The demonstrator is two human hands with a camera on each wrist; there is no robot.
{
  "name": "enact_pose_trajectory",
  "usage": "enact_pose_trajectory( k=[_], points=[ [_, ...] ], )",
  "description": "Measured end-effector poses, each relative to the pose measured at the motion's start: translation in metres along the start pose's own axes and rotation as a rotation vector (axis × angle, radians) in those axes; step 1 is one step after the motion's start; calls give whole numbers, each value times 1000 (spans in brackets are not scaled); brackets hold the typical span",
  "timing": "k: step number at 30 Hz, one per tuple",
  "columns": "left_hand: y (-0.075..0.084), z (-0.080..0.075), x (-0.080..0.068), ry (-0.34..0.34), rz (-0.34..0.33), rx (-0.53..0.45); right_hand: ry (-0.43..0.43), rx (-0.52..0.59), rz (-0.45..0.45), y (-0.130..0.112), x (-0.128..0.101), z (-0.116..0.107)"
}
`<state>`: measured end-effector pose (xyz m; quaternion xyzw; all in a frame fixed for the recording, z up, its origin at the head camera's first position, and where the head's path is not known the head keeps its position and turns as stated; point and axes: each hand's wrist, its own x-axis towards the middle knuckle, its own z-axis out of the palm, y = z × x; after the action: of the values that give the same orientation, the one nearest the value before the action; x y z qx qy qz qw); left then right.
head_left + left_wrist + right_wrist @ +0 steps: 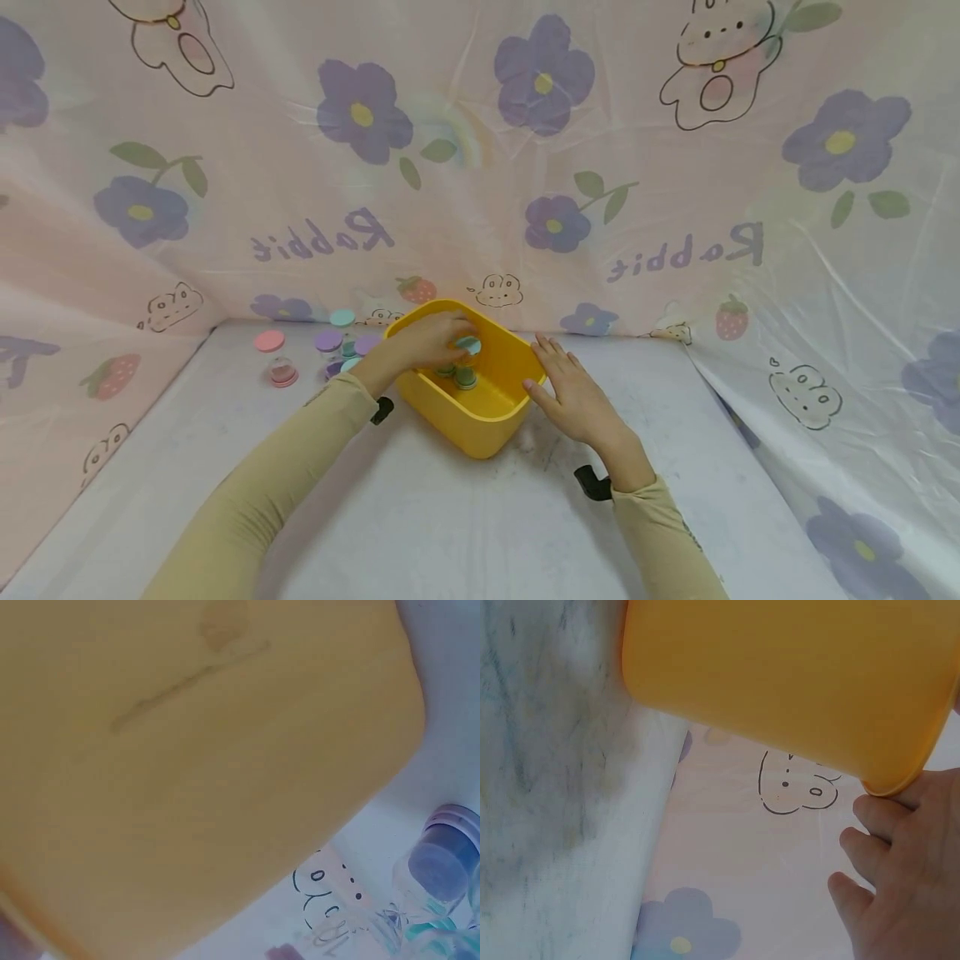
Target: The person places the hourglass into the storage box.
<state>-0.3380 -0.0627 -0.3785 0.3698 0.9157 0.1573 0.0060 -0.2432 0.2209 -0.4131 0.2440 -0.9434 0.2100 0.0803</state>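
A yellow plastic tub [480, 417] stands in the middle of the white table. My left hand [435, 337] reaches into it from the left, fingers curled round a small jar with a teal lid [471, 344]. Another small jar [466, 377] stands on the tub's floor below it. My right hand [570, 387] lies with straight fingers against the tub's right wall and rim. In the right wrist view the fingers [900, 885] touch the tub's rim [889, 784]. The left wrist view is mostly tub wall [187, 765]; the hand itself is hidden there.
Left of the tub lie loose lids: pink [268, 341], teal [342, 317], purple [327, 340]. A clear jar on a pink base [282, 372] stands there too. A purple-capped jar [442, 862] shows beside the tub. A flowered sheet [525, 167] walls the table's back and sides.
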Motion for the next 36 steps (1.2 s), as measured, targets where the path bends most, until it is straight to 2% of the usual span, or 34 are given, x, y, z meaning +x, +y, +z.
enact_pose_trajectory(
  k=[8,12,15,21,28,36],
  points=[
    [1,-10,-19,173,35,-70,-2,7,1,0,0,0],
    [3,-15,-35,262,52,-126,0,6,-5,0,0,1],
    [4,-19,-47,318,41,-129,-1,5,-6,0,0,1],
    [-1,-26,-71,457,62,-166,4,5,-5,0,1,1],
    [-14,-29,-105,554,50,-189,11,4,-12,1,1,3],
    [-31,-17,-138,632,-33,-195,9,7,-9,0,1,2]
  ],
)
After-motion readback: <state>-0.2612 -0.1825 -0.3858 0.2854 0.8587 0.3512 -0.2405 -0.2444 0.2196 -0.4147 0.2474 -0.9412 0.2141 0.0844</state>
